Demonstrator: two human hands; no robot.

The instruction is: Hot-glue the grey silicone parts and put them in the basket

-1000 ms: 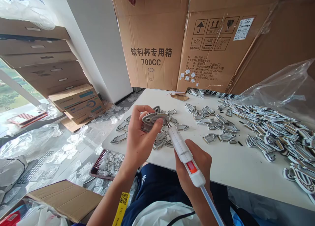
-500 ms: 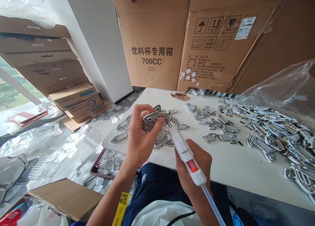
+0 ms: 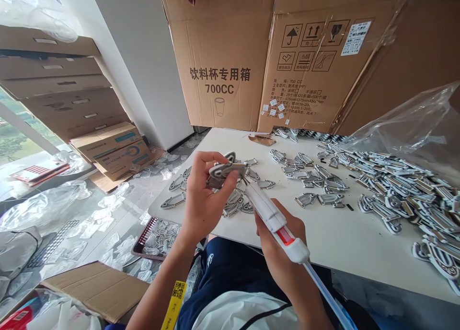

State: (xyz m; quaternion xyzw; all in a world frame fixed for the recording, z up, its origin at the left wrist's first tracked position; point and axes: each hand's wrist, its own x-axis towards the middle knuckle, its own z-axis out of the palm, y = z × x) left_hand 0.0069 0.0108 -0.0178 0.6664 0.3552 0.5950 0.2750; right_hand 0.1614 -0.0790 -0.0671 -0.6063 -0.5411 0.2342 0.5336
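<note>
Left hand (image 3: pixel 203 200), one: fingers closed on a grey piece (image 3: pixel 216 170), possibly several together, held above the surface (image 3: pixel 278 207), over scattered like pieces (image 3: pixel 233 207).

Right hand (image 3: pixel 276 249), one: fingers wrapped round a white glue gun (image 3: pixel 266 210), nozzle (image 3: pixel 246 180) at the held piece's right end; contact cannot be told.

Changes: gun's rear swung outward to the right, nozzle scarcely displaced; held piece slightly re-tilted.

Significance: apparently the same end being worked, at an altered angle.
</note>
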